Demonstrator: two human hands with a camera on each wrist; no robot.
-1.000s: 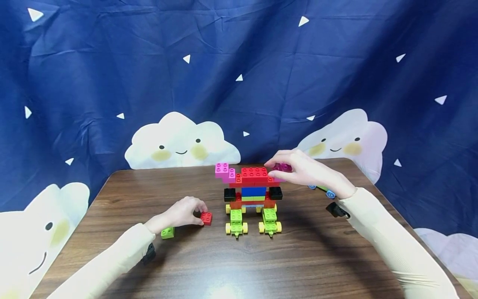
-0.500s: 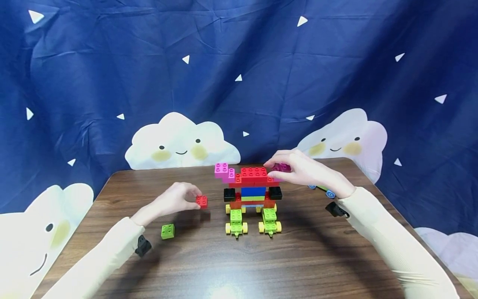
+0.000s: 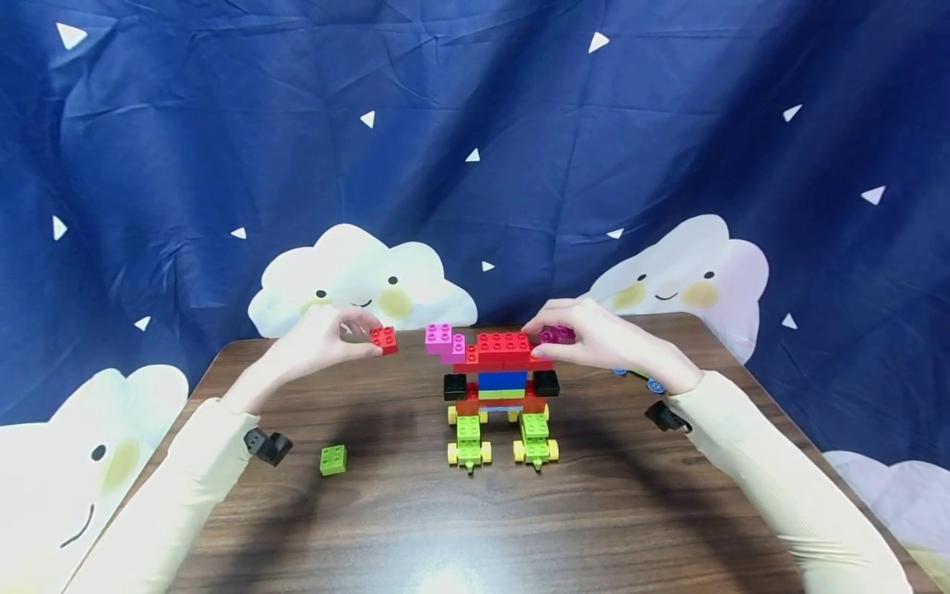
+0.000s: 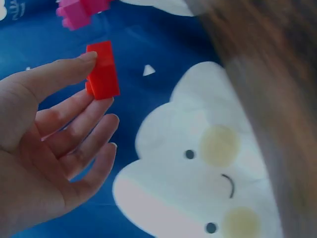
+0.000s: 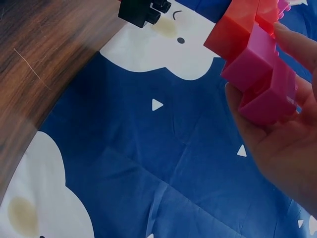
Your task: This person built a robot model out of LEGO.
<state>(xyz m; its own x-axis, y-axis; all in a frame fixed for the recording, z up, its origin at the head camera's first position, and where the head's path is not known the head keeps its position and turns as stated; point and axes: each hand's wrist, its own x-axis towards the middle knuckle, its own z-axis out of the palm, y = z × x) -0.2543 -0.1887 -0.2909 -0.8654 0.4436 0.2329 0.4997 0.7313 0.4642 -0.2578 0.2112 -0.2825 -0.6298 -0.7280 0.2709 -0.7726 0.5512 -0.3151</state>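
In the head view my left hand [image 3: 315, 340] is raised at the left, pinching a small red toy brick [image 3: 384, 340] between thumb and fingers. The left wrist view shows the thumb on one side of this red brick [image 4: 103, 74] and fingertips beneath it. A toy-brick figure [image 3: 501, 383] on yellow wheels stands mid-table, with red, blue, black, green and pink bricks. My right hand [image 3: 604, 337] grips its upper right end, thumb in front and fingers behind. Magenta bricks [image 5: 270, 91] at that end lie within the right hand's grasp.
A loose lime-green brick [image 3: 333, 459] lies on the wooden table [image 3: 401, 528] at the left. Behind the right forearm, a small wheeled toy piece [image 3: 655, 385] partly shows. A blue cloth backdrop [image 3: 475, 206] with white clouds hangs behind the table.
My left hand has lifted the red brick off the table and carried it up and slightly left, now about level with the figure's top. The right hand stays where it was.
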